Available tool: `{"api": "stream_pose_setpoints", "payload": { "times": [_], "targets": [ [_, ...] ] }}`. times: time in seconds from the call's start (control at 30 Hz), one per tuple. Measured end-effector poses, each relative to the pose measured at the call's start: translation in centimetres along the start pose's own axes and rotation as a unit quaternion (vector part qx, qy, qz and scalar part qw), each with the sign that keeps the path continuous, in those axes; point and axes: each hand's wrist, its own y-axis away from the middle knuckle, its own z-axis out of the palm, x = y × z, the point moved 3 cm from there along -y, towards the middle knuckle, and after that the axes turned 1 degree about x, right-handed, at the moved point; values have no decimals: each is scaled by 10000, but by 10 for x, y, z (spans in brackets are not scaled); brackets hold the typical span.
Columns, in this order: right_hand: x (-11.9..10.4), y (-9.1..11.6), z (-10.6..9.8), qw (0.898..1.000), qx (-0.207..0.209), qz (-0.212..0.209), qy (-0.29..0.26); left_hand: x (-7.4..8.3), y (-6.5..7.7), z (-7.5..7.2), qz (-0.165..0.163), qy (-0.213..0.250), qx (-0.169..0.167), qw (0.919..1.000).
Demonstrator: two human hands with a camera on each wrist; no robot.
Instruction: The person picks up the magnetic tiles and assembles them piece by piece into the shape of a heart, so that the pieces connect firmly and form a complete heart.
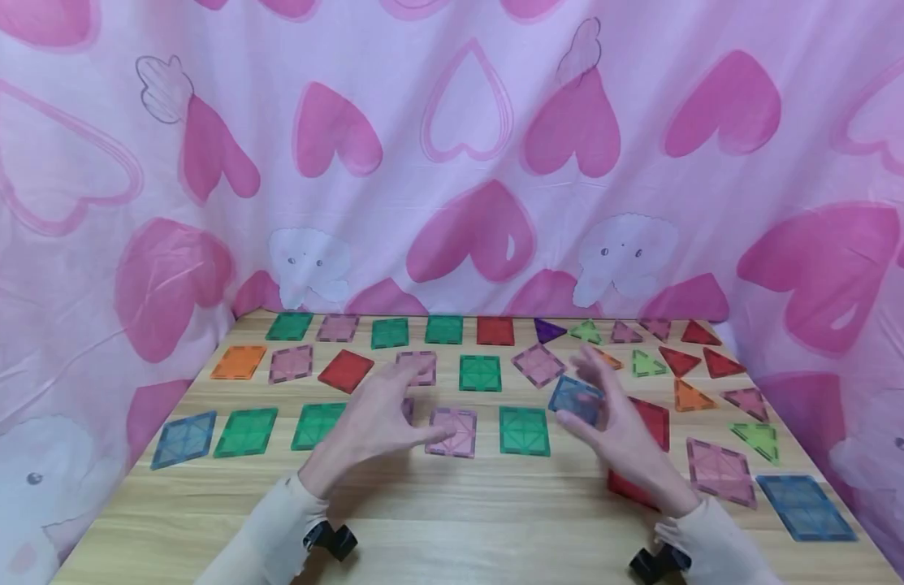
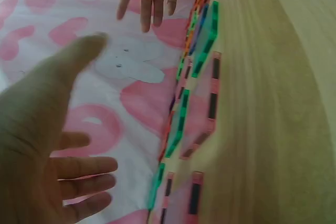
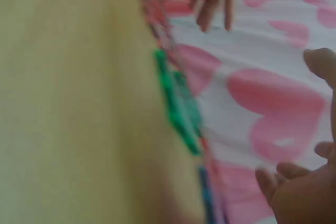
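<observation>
Both hands hover over rows of translucent magnetic tiles on a wooden table. My left hand (image 1: 371, 422), fingers spread and thumb apart, holds nothing; in the head view its thumb overlaps a pink square tile (image 1: 461, 445). To the right, my right hand (image 1: 630, 443) is spread in the same way, with a blue square tile (image 1: 568, 393) showing between its thumb and fingers. Red tiles (image 1: 655, 424) are partly hidden by that hand. Between the hands lies a green square tile (image 1: 525, 431). In the left wrist view, the left hand (image 2: 37, 114) shows relaxed, slightly bent fingers around empty air.
More square tiles, such as an orange one (image 1: 238, 362) and a blue one (image 1: 184, 439), lie at the left. Several triangle tiles (image 1: 722, 362) are at the back right. A large blue tile (image 1: 806, 508) sits near the right edge. A heart-patterned curtain (image 1: 452, 162) surrounds the table (image 1: 466, 528).
</observation>
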Motion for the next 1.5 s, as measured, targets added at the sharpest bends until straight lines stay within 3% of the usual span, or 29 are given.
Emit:
{"api": "stream_pose_setpoints", "payload": {
  "times": [0.17,0.4,0.6,0.93,1.17,1.37,1.5],
  "targets": [
    [14,0,26,9986,-385,89,-352,-1,-1,17,394,219,-765,9961],
    [23,5,34,9984,-447,65,348,3,2,34,527,415,-1430,9874],
    [20,6,40,9952,-721,216,625,3,6,38,521,222,-1598,9855],
    [15,7,39,9866,-1037,-26,1259,6,6,38,483,192,-1717,9838],
    [10,14,40,9732,-1519,-68,1726,4,12,35,421,209,-1969,9793],
    [6,28,40,9715,-1832,-165,1494,8,15,37,395,360,-2118,9759],
    [8,34,40,9750,-1796,-204,1291,10,14,38,243,492,-2176,9745]
  ]
}}
